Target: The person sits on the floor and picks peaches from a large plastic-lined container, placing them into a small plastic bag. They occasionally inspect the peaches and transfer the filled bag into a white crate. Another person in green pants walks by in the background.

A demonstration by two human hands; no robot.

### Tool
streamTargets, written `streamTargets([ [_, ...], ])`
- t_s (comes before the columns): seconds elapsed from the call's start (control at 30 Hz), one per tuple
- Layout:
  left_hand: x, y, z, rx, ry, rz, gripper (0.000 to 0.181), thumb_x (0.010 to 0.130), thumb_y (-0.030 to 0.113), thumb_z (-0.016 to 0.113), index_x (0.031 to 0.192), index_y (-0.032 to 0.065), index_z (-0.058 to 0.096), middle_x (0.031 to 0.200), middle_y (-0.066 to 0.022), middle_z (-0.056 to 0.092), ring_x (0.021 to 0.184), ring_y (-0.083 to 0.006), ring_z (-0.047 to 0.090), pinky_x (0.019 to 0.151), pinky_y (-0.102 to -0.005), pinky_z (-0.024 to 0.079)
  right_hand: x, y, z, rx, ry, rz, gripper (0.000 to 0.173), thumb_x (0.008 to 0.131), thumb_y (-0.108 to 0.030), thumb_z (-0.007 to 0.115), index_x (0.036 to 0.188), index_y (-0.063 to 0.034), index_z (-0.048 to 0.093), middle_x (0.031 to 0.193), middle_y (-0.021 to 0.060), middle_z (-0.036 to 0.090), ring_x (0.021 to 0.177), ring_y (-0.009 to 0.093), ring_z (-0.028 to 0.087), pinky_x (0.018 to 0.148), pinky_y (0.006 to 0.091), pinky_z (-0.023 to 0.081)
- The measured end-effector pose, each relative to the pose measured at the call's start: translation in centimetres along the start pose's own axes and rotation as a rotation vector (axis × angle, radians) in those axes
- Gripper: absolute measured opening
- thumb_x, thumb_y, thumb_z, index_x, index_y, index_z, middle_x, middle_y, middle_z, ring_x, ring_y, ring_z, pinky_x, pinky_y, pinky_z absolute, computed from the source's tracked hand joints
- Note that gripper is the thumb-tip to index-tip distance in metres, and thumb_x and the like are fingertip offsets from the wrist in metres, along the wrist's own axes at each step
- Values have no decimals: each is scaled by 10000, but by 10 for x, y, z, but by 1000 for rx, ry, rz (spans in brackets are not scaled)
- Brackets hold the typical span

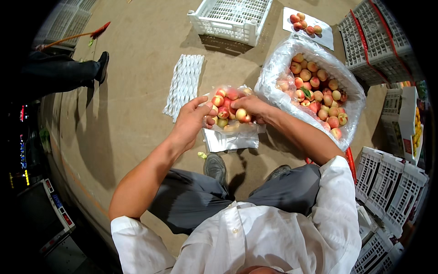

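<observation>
Between my hands is a clear plastic bag [231, 127] with several red and yellow peaches [223, 112] in it. My left hand [194, 120] holds the bag's left rim, its thumb and fingers at the edge. My right hand [254, 109] is at the right side of the bag, its fingers on a pale peach [241, 114]. Under the bag lies a stack of folded plastic bags [232, 141] on the floor. To the right stands a large plastic-lined container [356, 99] full of loose peaches [314, 82], a green leaf [305, 91] among them.
White foam netting [184, 84] lies left of the bag. A white plastic crate [226, 29] stands ahead. Several peaches rest on a white sheet [323, 37]. Stacked crates [373, 44] and more crates [386, 185] line the right. At left, a person's leg [65, 72] is near a broom [99, 30].
</observation>
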State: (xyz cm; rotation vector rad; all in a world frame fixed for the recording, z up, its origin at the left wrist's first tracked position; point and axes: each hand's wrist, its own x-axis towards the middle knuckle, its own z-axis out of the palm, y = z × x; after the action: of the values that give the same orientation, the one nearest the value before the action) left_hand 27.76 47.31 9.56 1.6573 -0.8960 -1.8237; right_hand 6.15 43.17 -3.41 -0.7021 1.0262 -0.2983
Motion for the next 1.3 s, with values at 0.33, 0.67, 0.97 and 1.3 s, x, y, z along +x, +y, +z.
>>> streamTargets([
  [0.33, 7, 7, 17, 33, -33, -5, 503, 1031, 186, 582, 1458, -15, 407, 1029, -111, 676, 767, -130, 620, 705, -290, 535, 10, 13, 20, -750, 180, -450, 458, 923, -437, 658, 1215, -83, 674, 1130, 143, 698, 1117, 254, 634, 958, 457, 464],
  [0.67, 5, 12, 9, -2, -1, -16, 493, 1011, 195, 619, 1425, -12, 448, 983, -104, 678, 737, -132, 626, 694, -290, 531, -179, 4, -193, -618, 999, -782, 224, 894, -153, 731, 1077, -23, 724, 921, 123, 725, 788, 151, 681, 706, 295, 533],
  [0.97, 14, 19, 17, 20, 4, -11, 462, 1011, 173, 623, 1396, -28, 466, 967, -101, 675, 726, -135, 625, 680, -286, 530, -256, 67, -285, -1595, 670, 62, 215, 728, -150, 689, 918, -50, 703, 944, 189, 714, 919, 383, 687, 784, 468, 554],
  [1.3, 17, 23, 32, 53, 26, -5, 540, 987, 172, 662, 1414, -63, 428, 963, -96, 670, 704, -124, 616, 649, -274, 525, -233, 73, -267, -1032, 953, -77, 702, 732, -376, 763, 1279, 23, 577, 1226, 295, 607, 1095, 422, 634, 953, 459, 517],
])
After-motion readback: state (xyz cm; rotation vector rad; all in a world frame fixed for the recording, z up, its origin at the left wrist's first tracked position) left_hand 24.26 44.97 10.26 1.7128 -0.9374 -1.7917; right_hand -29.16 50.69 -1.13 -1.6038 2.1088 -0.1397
